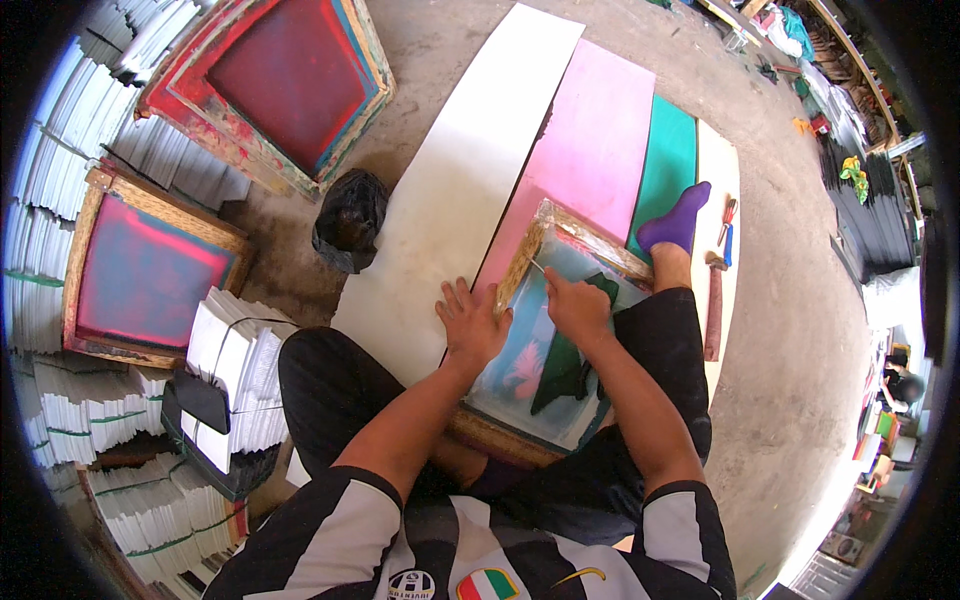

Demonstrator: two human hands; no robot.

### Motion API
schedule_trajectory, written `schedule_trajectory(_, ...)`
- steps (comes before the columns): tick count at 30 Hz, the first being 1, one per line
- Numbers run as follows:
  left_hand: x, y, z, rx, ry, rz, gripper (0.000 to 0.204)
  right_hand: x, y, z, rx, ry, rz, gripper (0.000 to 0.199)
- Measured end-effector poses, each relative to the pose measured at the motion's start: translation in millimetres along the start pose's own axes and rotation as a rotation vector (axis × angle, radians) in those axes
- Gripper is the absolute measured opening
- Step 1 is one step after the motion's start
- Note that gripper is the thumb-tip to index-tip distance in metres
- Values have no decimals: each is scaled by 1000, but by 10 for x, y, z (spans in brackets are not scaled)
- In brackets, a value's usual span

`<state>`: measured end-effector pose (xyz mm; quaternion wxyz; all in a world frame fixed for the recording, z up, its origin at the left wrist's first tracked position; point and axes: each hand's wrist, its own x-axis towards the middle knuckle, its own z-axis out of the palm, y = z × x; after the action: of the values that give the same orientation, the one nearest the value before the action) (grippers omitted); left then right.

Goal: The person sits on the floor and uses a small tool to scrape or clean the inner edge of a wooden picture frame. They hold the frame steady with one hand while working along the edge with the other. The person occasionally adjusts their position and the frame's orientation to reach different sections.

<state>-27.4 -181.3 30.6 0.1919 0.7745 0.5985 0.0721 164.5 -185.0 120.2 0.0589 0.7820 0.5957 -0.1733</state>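
A wooden screen-printing frame (519, 266) rests across my lap, tilted. Its pale blue mesh (508, 368) shows a pink leaf-like shape, and a dark green patch (562, 377) covers part of it. My left hand (474, 322) lies with fingers spread over the white sheet, its thumb side against the frame's left bar. Over the mesh, my right hand (580, 310) is closed round a thin metal-shafted tool (539, 267), whose tip meets the inner edge of the left bar. Its handle is hidden in my fist, so its exact kind does not show.
White (455, 140), pink (590, 130) and green (665, 150) sheets cover the floor ahead. A hammer (714, 300) and a red-handled tool (727, 220) lie right of my purple-socked foot (675, 219). Left stand a black bag (349, 222), more screen frames (155, 268) and paper stacks (160, 510).
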Motion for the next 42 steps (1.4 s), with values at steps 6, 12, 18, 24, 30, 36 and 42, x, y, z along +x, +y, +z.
schedule_trajectory(6, 31, 36, -65, 13, -30, -11, 68, 34, 152, 23, 178, 102, -20, 34)
schedule_trajectory(12, 19, 34, -57, 13, -21, -19, 65, -19, 117, -16, 160, 71, 9, 34)
schedule_trajectory(18, 29, 43, -66, 15, -54, -17, 68, 47, 67, 19, 1, 29, -34, 35)
schedule_trajectory(24, 32, 38, -29, 10, -35, -5, 69, 83, 113, 151, 100, 149, -68, 31)
schedule_trajectory(30, 6, 27, -34, -2, -11, 6, 68, 49, 156, 167, 304, 63, -7, 35)
schedule_trajectory(36, 20, 47, -87, 16, -20, -4, 66, 106, 289, 469, 366, 119, -39, 41)
schedule_trajectory(42, 2, 61, -107, 21, -13, -13, 66, 178, 411, 620, 495, 92, -49, 41)
